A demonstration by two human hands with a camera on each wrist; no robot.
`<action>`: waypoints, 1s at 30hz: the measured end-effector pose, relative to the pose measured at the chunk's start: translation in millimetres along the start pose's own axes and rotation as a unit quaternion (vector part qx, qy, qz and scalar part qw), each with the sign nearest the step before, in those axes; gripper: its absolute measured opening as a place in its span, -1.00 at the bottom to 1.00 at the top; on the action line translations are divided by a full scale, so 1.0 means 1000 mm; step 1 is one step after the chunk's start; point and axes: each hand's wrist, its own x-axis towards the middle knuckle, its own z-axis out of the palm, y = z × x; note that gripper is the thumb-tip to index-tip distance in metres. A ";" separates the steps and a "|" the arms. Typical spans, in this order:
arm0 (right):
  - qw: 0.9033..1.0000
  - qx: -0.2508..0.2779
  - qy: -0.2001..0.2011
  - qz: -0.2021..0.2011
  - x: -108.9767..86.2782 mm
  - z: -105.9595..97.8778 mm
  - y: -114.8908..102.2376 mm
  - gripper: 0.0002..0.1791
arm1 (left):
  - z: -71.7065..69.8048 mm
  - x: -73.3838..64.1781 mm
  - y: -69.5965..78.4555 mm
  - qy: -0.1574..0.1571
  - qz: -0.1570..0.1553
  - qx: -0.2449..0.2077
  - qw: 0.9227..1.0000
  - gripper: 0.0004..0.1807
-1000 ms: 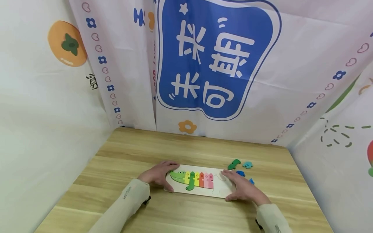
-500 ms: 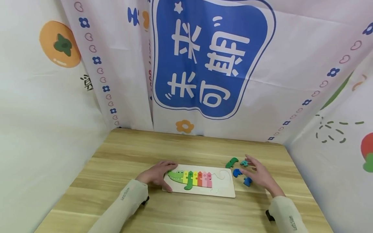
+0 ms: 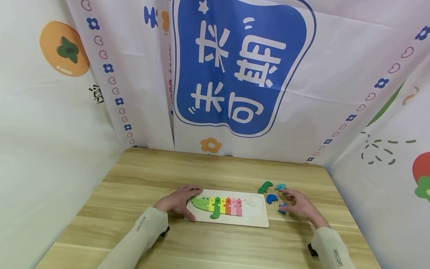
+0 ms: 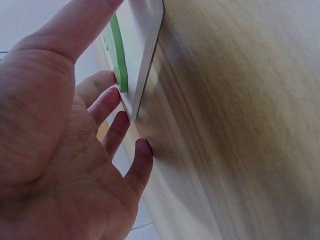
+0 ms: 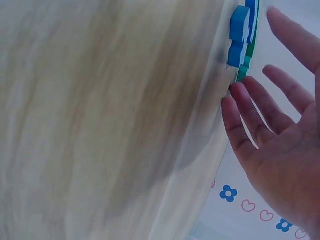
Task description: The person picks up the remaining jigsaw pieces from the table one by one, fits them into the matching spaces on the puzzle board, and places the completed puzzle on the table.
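A pale wooden puzzle board [image 3: 253, 220] lies flat, with a green crocodile head [image 3: 201, 203] and several coloured, fence-like body pieces set in its left part. Its right part shows bare outlines. My left hand [image 3: 179, 201] holds the board's left end, thumb at the near edge and fingers along the far corner. To the right, my right hand [image 3: 300, 205] hovers over the loose pieces, fingers spread and slightly bent, nothing between them. Nearest it is a blue piece [image 5: 240, 25], partly covered by the hand in the head view.
Other loose pieces lie just right of the board: a dark green one [image 3: 265, 187], a light blue one [image 3: 280, 186] and a darker blue one [image 3: 271, 198]. Printed white curtains [image 3: 151, 93] enclose the wooden table [image 3: 161, 168] at its back and sides.
My right hand has left the board's right end and moved right, then lowered over the loose pieces. My left hand keeps its place at the board's left end.
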 end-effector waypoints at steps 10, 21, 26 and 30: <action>0.999 -0.025 -0.016 -0.016 0.006 0.005 -0.003 -0.33 | -0.003 -0.001 0.000 -0.004 0.007 0.008 1.000 0.22; 0.998 -0.064 0.023 -0.014 0.032 0.011 -0.017 -0.36 | -0.002 -0.003 0.000 -0.004 0.003 0.008 1.000 0.21; 0.993 -0.102 0.011 -0.055 0.057 0.020 -0.027 -0.51 | -0.001 -0.003 0.000 -0.002 0.006 0.004 1.000 0.21; 0.988 -0.132 -0.004 -0.078 0.068 0.025 -0.033 -0.58 | 0.001 -0.001 -0.002 -0.002 0.010 0.008 1.000 0.22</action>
